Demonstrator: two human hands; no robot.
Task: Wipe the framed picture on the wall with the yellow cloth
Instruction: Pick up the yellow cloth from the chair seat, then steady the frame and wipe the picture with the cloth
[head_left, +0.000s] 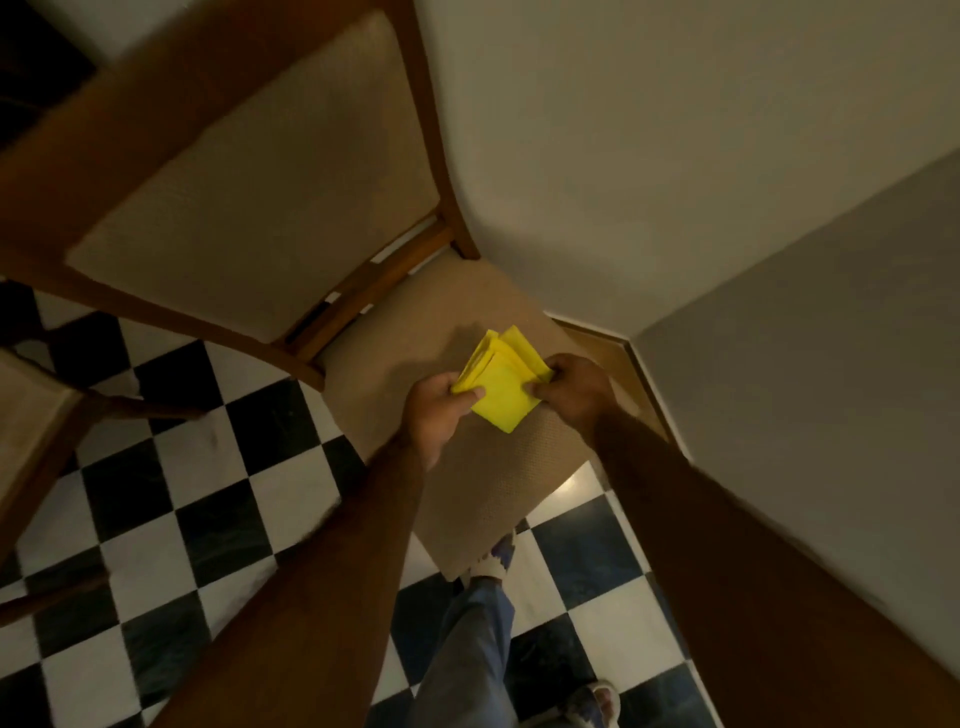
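The left fingers (462, 399) pinch one edge of the folded cloth (501, 387); the right fingers (535, 388) pinch the opposite edge, thumb on top. The cloth hangs between the two hands, over the seat of the chair (467, 467) just below them, apparently not touching it. The left hand (434, 415) and right hand (574, 392) are close together, forearms reaching in from below

The picture is not in view, so the wiping has not begun; the wall (675, 156) beyond the fingers is bare here

Risks, as I judge them: the cloth is thick with loose layers fanning at the far edge, so a light pinch could let folds slip out and drop it on the seat or the tiled floor (234, 467) when one hand releases. The chair stands tight against the wall and close to the feet, so stepping toward the wall could mean a bumped shin
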